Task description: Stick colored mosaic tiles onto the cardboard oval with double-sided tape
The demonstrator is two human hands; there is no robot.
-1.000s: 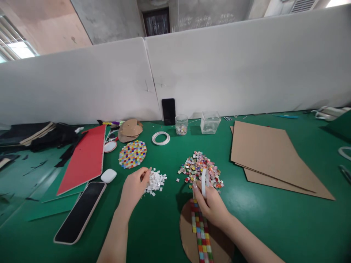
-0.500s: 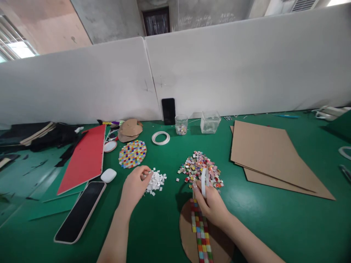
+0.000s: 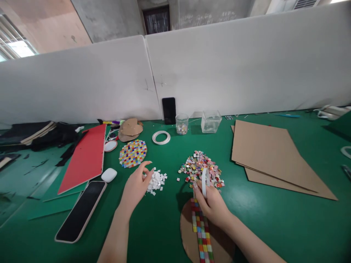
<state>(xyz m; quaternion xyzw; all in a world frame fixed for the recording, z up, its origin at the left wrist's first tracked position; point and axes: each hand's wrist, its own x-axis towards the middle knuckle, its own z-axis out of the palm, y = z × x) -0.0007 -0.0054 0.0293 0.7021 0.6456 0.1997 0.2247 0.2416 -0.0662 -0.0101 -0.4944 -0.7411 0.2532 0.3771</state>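
Note:
My left hand (image 3: 138, 182) hovers at the left edge of a pile of small white square pieces (image 3: 157, 181). Its index finger is stretched out and parted from the thumb, with nothing visible between them. My right hand (image 3: 210, 202) is closed around a narrow white ring that looks like a roll of tape (image 3: 204, 182), seen almost edge-on. Beneath that hand lies a round cardboard piece (image 3: 188, 233) with rows of coloured mosaic tiles (image 3: 203, 239) down its middle. The right fingertips partly cover the top of the rows. Beyond them spreads a heap of loose coloured tiles (image 3: 199, 164).
A tile-covered disc (image 3: 133, 153), cardboard rounds (image 3: 130, 129) and a white coil (image 3: 161, 137) lie farther back. A cup (image 3: 181, 124) and clear box (image 3: 211, 122) stand near the partition. Cardboard sheets (image 3: 265, 153) lie right; a phone (image 3: 80, 212) and red board (image 3: 85, 157) left.
My left index finger has lifted and straightened away from the thumb, opening the earlier pinch. My right hand keeps its hold on the tape at nearly the same spot.

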